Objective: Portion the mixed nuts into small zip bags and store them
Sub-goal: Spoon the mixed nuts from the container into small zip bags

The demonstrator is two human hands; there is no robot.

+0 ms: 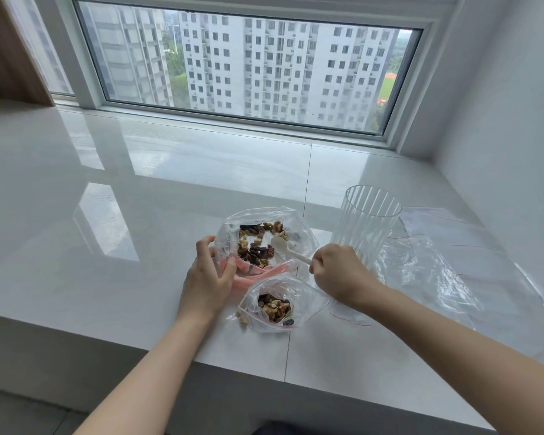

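Left hand grips big nut bag | right hand holds white spoon | writing unreadable

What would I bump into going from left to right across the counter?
Left hand → big bag of mixed nuts → white plastic spoon → right hand → ribbed clear cup → empty clear bags.

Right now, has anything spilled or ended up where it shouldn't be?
Yes: a few nuts lie loose on the white counter, just outside the left edge of the small zip bag. Nothing else looks spilled.
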